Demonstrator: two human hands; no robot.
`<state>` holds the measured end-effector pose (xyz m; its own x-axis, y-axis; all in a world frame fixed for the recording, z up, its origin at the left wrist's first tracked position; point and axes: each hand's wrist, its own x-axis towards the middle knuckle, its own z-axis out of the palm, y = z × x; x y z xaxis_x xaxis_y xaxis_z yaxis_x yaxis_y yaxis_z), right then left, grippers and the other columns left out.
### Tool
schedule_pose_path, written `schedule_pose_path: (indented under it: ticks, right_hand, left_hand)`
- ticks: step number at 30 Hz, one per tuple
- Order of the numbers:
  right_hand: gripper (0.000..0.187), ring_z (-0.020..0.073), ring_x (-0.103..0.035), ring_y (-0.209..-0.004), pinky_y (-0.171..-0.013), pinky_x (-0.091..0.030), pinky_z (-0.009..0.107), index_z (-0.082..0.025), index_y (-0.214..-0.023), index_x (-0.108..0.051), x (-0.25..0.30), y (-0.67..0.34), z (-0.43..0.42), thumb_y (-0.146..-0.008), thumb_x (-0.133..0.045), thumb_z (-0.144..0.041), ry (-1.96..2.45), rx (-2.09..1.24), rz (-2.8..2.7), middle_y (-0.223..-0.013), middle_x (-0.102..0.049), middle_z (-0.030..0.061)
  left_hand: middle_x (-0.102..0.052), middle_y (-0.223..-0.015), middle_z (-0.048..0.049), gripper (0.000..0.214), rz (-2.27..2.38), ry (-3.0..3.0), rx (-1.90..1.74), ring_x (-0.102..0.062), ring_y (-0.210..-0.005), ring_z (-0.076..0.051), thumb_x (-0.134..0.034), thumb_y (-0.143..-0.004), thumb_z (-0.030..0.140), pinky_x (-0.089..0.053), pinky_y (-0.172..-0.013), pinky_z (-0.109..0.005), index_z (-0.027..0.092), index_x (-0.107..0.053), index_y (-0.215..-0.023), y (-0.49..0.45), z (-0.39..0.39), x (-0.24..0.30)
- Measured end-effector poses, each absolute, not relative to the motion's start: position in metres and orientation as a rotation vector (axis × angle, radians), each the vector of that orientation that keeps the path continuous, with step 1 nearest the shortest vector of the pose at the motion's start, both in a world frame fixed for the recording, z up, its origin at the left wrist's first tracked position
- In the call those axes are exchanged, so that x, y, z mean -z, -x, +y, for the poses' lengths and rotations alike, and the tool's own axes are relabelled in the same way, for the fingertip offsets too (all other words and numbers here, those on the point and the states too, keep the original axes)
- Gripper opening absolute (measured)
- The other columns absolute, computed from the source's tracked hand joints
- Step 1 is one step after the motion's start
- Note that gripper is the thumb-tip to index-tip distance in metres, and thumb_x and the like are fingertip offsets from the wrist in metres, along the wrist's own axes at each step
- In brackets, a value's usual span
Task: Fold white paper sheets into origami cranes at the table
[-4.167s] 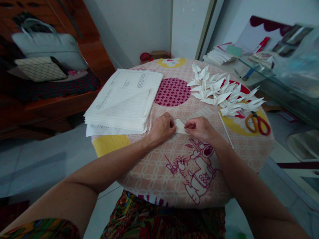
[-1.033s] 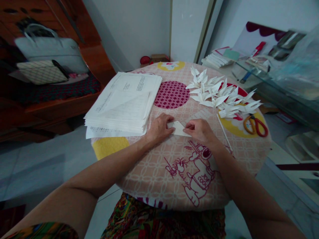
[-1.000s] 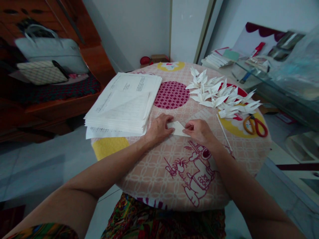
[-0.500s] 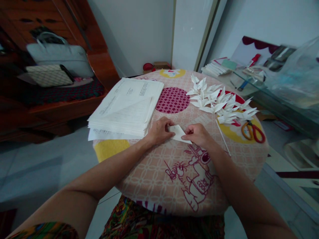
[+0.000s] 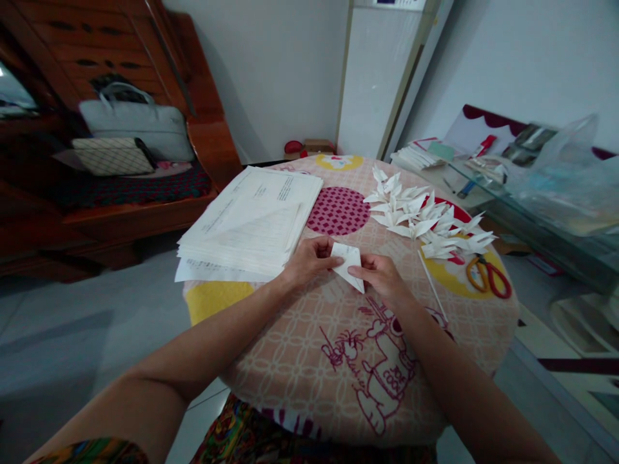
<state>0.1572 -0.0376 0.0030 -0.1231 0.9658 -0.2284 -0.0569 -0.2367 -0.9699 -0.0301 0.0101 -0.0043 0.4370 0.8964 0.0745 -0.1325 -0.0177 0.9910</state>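
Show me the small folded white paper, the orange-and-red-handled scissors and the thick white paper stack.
Small folded white paper (image 5: 347, 256): head view, on its upper face.
Orange-and-red-handled scissors (image 5: 489, 270): head view, on the red handle.
Thick white paper stack (image 5: 244, 203): head view, on its top.

A purse (image 5: 111, 157) is sitting before a handbag (image 5: 167, 129) on the bench (image 5: 140, 214); a plastic bag (image 5: 563, 177) is resting on a shelf (image 5: 517, 214).

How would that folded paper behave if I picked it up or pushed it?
The folded paper is probably light, being small and thin. Its folds likely make it fairly stiff. Flat and straight-edged, it would probably slide rather than roll.
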Motion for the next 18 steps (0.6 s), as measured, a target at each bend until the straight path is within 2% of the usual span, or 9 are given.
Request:
schedule_pose_path:
  ticks: [3,8,13,18]
  right_hand:
    - [0.038,0.0143,-0.059,-0.052,-0.048,-0.049,0.028,-0.014,-0.083,-0.073,-0.004,-0.159,-0.040,-0.059,-0.084,-0.042,1.293,-1.571,-1.132,-0.068,-0.070,0.0028]
    - [0.036,0.0146,-0.059,-0.049,-0.047,-0.047,0.026,-0.015,-0.080,-0.073,0.001,-0.157,-0.040,-0.060,-0.084,-0.042,1.272,-1.437,-1.151,-0.063,-0.070,0.0021]
    - [0.036,0.0145,-0.058,-0.051,-0.048,-0.044,0.026,-0.015,-0.078,-0.076,0.008,-0.154,-0.037,-0.057,-0.086,-0.043,1.221,-1.397,-1.114,-0.064,-0.071,0.0023]
    - [0.025,0.0145,-0.058,-0.056,-0.055,-0.043,0.026,-0.016,-0.070,-0.077,0.008,-0.153,-0.036,-0.058,-0.084,-0.036,1.223,-1.374,-1.103,-0.066,-0.073,0.0022]
  left_hand:
    - [-0.067,-0.076,-0.0011,0.029,0.743,-1.370,-0.955,-0.059,-0.064,-0.011,-0.083,-0.066,0.031,-0.047,-0.062,-0.024,0.013,-0.067,-0.081,0.030,0.009,0.005]
    - [-0.073,-0.092,-0.0056,0.033,0.725,-1.330,-1.015,-0.065,-0.077,-0.014,-0.083,-0.068,0.029,-0.051,-0.070,-0.025,0.012,-0.071,-0.093,0.028,0.011,0.007]
    - [-0.070,-0.077,-0.0036,0.036,0.705,-1.278,-0.923,-0.060,-0.060,-0.010,-0.083,-0.066,0.030,-0.047,-0.058,-0.022,0.010,-0.070,-0.093,0.029,0.012,0.007]
    - [-0.066,-0.068,-0.0015,0.032,0.749,-1.364,-0.851,-0.056,-0.056,-0.009,-0.081,-0.067,0.029,-0.042,-0.054,-0.021,0.009,-0.071,-0.090,0.027,0.007,0.004]
